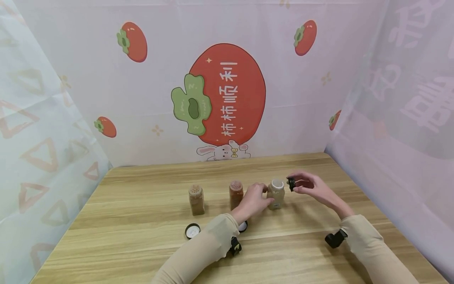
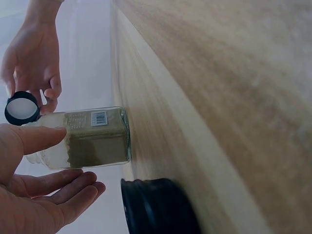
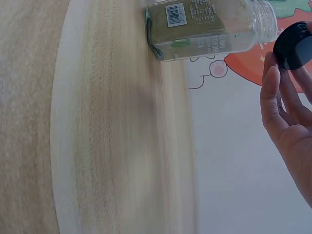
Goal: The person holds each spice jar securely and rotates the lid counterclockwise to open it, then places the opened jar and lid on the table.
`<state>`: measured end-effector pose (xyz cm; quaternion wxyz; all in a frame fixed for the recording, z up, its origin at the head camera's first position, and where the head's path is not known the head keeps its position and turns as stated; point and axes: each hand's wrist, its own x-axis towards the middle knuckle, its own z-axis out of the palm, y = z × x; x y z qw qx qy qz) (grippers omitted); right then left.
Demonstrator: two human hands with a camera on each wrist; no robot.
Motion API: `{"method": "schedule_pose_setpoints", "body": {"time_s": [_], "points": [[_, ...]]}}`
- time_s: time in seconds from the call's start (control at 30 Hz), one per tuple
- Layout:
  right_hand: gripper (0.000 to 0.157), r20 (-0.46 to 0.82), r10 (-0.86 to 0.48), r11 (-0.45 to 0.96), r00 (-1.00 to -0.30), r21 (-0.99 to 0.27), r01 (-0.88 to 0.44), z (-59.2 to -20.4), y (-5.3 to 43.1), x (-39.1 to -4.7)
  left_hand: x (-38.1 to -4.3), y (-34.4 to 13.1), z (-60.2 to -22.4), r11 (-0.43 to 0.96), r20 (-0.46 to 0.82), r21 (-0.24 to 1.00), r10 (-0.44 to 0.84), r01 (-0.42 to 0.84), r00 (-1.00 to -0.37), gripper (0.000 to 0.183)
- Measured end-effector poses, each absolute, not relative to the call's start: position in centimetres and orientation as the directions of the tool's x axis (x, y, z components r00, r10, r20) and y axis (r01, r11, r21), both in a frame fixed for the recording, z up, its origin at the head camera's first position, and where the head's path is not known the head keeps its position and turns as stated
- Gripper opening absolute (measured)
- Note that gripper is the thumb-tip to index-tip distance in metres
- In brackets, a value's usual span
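Note:
A square glass spice jar [image 1: 276, 196] with its cap off stands upright on the table, part-filled with greenish-brown powder. My left hand [image 1: 253, 201] holds it from the left, thumb across the near side and fingers on the other side; the left wrist view shows the thumb [image 2: 46, 139] over the jar's wall. Just right of the jar's mouth, my right hand [image 1: 311, 189] pinches a black screw cap [image 1: 291, 184] between thumb and fingers. In the right wrist view this cap [image 3: 294, 46] is held tilted beside the jar's threaded neck [image 3: 263, 22], apart from it.
Two more spice jars stand to the left, one with tan powder [image 1: 196, 200] and one with reddish powder [image 1: 236, 195], both showing perforated tops. A black cap [image 1: 192, 231] lies with its white inside up. Another cap [image 1: 242, 226] is partly hidden by my left forearm.

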<state>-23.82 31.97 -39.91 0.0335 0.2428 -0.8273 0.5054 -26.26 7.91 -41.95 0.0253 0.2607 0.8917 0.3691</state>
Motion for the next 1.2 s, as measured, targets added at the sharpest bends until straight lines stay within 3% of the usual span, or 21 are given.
{"method": "schedule_pose_setpoints", "body": {"time_s": [1.0,1.2], "points": [[0.050,0.153,-0.471,0.344,-0.869,-0.875,-0.341,-40.8,32.7,-23.3,-26.3,8.1,-42.2,0.601,0.166,0.658,0.472,0.454,-0.866,0.035],[0.053,0.150,-0.547,0.313,-0.824,-0.876,-0.367,-41.1,33.0,-23.5,-26.4,8.0,-42.2,0.598,0.164,0.659,0.477,0.456,-0.863,0.036]]}}
